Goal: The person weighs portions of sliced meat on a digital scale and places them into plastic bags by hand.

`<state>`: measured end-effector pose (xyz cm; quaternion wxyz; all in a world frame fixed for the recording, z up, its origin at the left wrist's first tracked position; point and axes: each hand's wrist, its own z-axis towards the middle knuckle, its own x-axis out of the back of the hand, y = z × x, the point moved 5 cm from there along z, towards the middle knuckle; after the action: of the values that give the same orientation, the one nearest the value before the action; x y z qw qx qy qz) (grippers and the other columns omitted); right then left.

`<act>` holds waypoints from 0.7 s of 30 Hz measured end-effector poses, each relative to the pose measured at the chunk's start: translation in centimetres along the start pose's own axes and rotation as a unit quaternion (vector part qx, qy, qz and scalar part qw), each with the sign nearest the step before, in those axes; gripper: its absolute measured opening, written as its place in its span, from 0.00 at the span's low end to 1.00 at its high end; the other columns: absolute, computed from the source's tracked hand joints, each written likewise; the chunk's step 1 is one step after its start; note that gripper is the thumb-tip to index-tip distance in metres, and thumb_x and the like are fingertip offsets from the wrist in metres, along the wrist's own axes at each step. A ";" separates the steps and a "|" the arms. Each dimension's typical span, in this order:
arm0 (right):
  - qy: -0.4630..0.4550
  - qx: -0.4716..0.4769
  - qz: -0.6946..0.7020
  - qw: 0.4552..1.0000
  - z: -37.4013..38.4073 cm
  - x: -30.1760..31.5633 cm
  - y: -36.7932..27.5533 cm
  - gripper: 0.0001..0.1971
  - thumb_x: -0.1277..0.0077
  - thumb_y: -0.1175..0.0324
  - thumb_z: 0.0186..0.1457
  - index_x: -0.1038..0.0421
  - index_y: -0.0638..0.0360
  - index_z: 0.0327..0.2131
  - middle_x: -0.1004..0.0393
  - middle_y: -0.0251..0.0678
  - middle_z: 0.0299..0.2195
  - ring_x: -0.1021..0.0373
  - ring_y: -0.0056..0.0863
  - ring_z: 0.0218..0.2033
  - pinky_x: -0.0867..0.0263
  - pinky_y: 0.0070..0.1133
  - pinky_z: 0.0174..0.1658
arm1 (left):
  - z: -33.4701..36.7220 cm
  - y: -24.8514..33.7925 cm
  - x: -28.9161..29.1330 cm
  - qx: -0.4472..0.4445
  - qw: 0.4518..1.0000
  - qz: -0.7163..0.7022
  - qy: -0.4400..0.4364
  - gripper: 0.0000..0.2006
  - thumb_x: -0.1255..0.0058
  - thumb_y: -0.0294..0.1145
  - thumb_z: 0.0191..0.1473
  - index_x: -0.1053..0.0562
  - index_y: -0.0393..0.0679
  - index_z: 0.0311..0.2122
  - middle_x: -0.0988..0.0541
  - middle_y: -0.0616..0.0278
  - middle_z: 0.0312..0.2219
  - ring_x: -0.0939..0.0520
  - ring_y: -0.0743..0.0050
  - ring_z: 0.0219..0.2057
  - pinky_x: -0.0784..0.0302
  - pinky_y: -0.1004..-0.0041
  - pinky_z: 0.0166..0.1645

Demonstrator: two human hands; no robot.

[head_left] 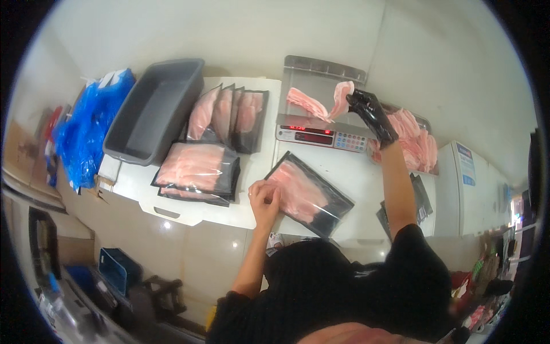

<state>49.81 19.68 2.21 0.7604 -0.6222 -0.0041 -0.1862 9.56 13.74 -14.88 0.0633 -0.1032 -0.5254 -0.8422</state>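
Observation:
My right hand, in a black glove, pinches a slice of streaky pork belly over the pan of a digital scale. The slice hangs down to the pan, where more pork slices lie at the left. My bare left hand is closed, fingers curled at the left edge of a clear-and-black plastic pouch with pork slices inside. This pouch lies slanted on the white table in front of the scale. Beside my right wrist, a tray holds a heap of pork slices.
Filled pouches are stacked left of my left hand, with several more behind. A grey tub and blue plastic bags are at the far left. Flat black pouches lie under my right forearm. A white cabinet stands at the right.

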 end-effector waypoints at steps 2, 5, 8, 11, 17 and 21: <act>-0.046 0.063 0.020 0.997 -3.6 -0.1 -2.6 0.11 0.40 0.65 0.62 0.20 0.61 0.43 0.18 0.27 0.36 0.26 0.14 0.35 0.30 0.18 0.37 | 1.7 4.8 -1.8 -0.040 0.998 -0.052 0.009 0.10 0.37 0.25 0.53 0.19 0.39 0.41 0.20 0.56 0.45 0.22 0.56 0.50 0.29 0.64 0.56; -0.033 0.046 -0.041 0.998 -9.3 -1.3 -5.3 0.11 0.37 0.68 0.59 0.20 0.64 0.42 0.18 0.28 0.36 0.26 0.16 0.35 0.28 0.21 0.39 | 4.4 12.7 -5.4 -0.035 0.990 -0.130 -0.035 0.14 0.37 0.23 0.55 0.21 0.37 0.48 0.20 0.55 0.47 0.21 0.58 0.51 0.27 0.62 0.57; 0.002 -0.014 -0.024 1.000 -13.7 -2.3 -5.6 0.11 0.32 0.70 0.55 0.21 0.64 0.38 0.20 0.28 0.32 0.27 0.15 0.33 0.29 0.19 0.39 | 4.3 16.7 -10.7 0.127 0.897 -0.407 -0.118 0.13 0.41 0.21 0.58 0.22 0.34 0.49 0.20 0.59 0.45 0.21 0.69 0.49 0.25 0.69 0.54; 0.050 -0.005 0.002 0.999 -17.0 -1.7 -3.5 0.17 0.29 0.71 0.51 0.21 0.62 0.44 0.19 0.31 0.38 0.26 0.17 0.37 0.28 0.20 0.40 | 2.4 17.0 -13.7 0.145 0.884 -0.406 -0.180 0.12 0.43 0.20 0.61 0.22 0.32 0.49 0.21 0.62 0.43 0.21 0.77 0.47 0.23 0.76 0.49; 0.084 0.244 -0.229 0.939 -20.9 1.2 -5.1 0.22 0.34 0.73 0.53 0.24 0.61 0.53 0.20 0.43 0.51 0.23 0.37 0.51 0.27 0.29 0.51 | -1.1 18.6 -16.3 0.177 0.904 -0.325 -0.216 0.11 0.45 0.23 0.63 0.22 0.34 0.50 0.24 0.66 0.42 0.22 0.81 0.41 0.24 0.79 0.41; 0.022 0.121 -0.029 0.992 -22.3 2.1 -3.4 0.19 0.37 0.72 0.56 0.23 0.65 0.52 0.21 0.47 0.51 0.24 0.40 0.54 0.29 0.30 0.55 | -2.5 20.5 -17.5 0.155 0.913 -0.295 -0.234 0.12 0.45 0.25 0.65 0.22 0.35 0.52 0.24 0.66 0.43 0.23 0.82 0.37 0.24 0.80 0.37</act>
<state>45.74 -2.59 0.84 0.8243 -0.5207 -0.0278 -0.2204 30.73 2.51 -2.31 -0.2973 -0.1270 -0.6556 -0.6824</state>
